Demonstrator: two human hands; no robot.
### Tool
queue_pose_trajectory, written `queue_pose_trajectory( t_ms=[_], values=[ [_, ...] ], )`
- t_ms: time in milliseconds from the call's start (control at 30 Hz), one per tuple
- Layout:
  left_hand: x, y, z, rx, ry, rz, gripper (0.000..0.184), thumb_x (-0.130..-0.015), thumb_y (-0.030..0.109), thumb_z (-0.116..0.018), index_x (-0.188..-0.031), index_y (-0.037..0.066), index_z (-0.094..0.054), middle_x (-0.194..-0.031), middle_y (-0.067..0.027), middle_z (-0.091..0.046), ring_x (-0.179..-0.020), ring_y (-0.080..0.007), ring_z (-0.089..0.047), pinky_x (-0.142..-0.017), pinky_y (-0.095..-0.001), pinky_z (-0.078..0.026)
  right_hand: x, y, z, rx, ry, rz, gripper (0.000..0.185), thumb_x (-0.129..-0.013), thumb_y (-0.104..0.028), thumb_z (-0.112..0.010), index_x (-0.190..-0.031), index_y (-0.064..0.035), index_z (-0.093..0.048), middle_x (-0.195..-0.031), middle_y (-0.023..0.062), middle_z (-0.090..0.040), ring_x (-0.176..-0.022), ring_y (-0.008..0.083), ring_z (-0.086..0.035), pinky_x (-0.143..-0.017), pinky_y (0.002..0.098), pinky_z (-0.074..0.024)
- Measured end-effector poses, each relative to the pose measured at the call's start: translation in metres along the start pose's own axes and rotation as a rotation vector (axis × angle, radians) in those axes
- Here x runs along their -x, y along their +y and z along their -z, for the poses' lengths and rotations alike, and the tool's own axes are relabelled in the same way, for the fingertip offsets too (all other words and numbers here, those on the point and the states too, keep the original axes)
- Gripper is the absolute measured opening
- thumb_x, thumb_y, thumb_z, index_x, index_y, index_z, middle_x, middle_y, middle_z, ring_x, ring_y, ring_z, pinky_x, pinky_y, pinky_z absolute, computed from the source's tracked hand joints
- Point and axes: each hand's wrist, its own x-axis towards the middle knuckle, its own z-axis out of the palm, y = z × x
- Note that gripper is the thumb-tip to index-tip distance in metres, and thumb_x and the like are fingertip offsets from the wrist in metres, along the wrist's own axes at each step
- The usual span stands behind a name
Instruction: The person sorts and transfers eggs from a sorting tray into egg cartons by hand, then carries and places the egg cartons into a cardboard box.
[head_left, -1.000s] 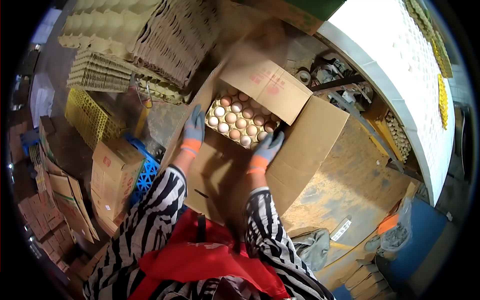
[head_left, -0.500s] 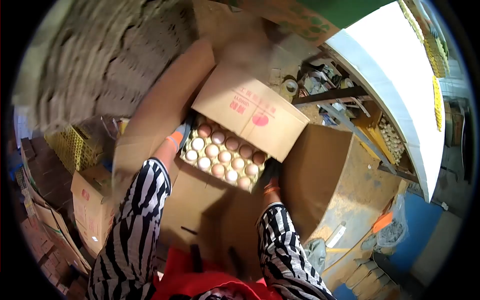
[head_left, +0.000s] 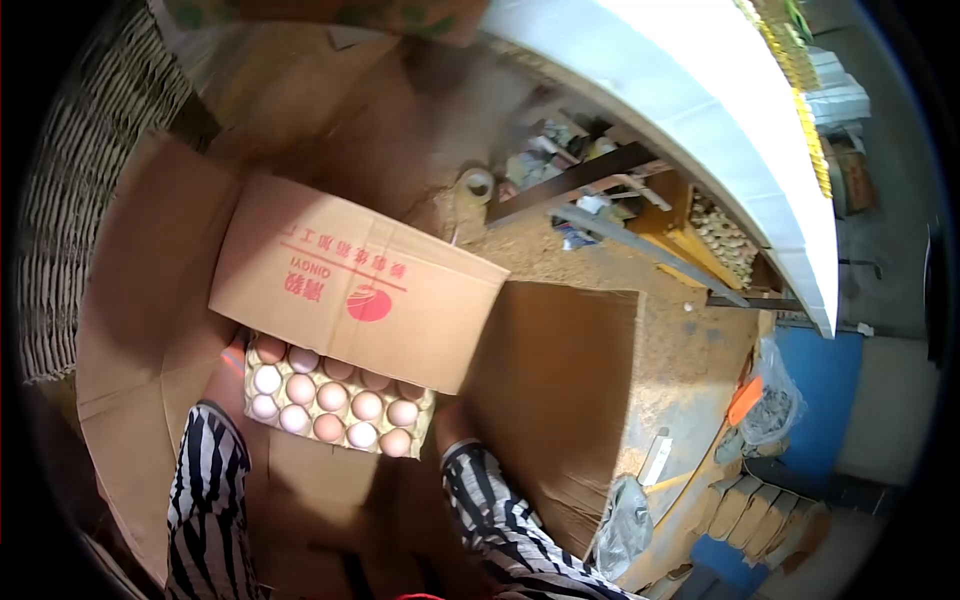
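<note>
A pulp egg tray (head_left: 418,440) filled with brown and pale eggs (head_left: 332,397) lies level inside an opened cardboard carton (head_left: 560,390). A flap (head_left: 350,270) with red printing covers the tray's far side. My left hand (head_left: 238,347) is at the tray's left end, an orange band at its wrist; the fingers are mostly hidden behind the tray and flap. At the opposite end, my right hand (head_left: 450,420) grips the tray, partly in shadow with its fingertips out of sight. Both forearms wear black-and-white striped sleeves.
Stacked pulp trays (head_left: 60,220) rise at the left. A white-topped table (head_left: 690,110) stands at the upper right, with a yellow crate (head_left: 690,240) beneath it. A tape roll (head_left: 476,185), clutter and a plastic bag (head_left: 775,400) lie on the floor.
My view has swung, so the carton and tray now appear lower and further left. Both hands stay at the tray's ends, and the flap covers more of the far row of eggs.
</note>
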Motion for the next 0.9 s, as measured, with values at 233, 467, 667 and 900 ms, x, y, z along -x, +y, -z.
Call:
queue_pose_trajectory(
  t_ms=[233,467,667,900],
  values=[
    [0.031,0.010,0.003,0.037,-0.011,-0.018,0.047,-0.107,0.035,-0.043,-0.138,0.002,-0.054,-0.133,-0.0187,-0.059,-0.122,-0.0306,-0.055,-0.102,-0.0385,-0.044,0.026,-0.015,-0.012,-0.213,-0.051,-0.123,0.046,-0.100,-0.052,-0.048,-0.123,-0.0165,-0.065,-0.108,0.0070,-0.070,-0.094,0.0250,-0.065,-0.074,0.0456,-0.0563],
    [0.108,0.000,0.031,0.080,-0.009,0.050,0.046,-0.107,0.035,-0.043,-0.138,0.002,-0.054,-0.134,-0.0173,-0.059,-0.123,-0.0288,-0.054,-0.103,-0.0380,-0.043,0.135,-0.074,-0.041,-0.346,-0.143,-0.282,0.049,-0.101,-0.054,-0.048,-0.129,-0.0166,-0.062,-0.117,0.0057,-0.069,-0.098,0.0236,-0.066,-0.080,0.0424,-0.0579],
    [0.224,0.027,0.102,0.143,0.050,0.116,0.046,-0.107,0.035,-0.043,-0.139,0.003,-0.054,-0.135,-0.0161,-0.058,-0.124,-0.0272,-0.054,-0.104,-0.0376,-0.043,0.183,-0.040,0.008,-0.257,-0.297,-0.125,0.044,-0.104,-0.041,-0.049,-0.134,-0.0101,-0.059,-0.122,0.0047,-0.066,-0.107,0.0182,-0.060,-0.092,0.0340,-0.0501],
    [0.313,0.088,0.160,0.220,0.098,0.107,0.046,-0.107,0.035,-0.044,-0.139,0.003,-0.053,-0.135,-0.0148,-0.058,-0.124,-0.0253,-0.053,-0.105,-0.0371,-0.042,0.289,-0.055,0.017,-0.115,-0.427,-0.094,0.038,-0.105,-0.030,-0.049,-0.135,-0.0075,-0.057,-0.128,0.0051,-0.061,-0.114,0.0174,-0.056,-0.099,0.0330,-0.0460]
  ],
)
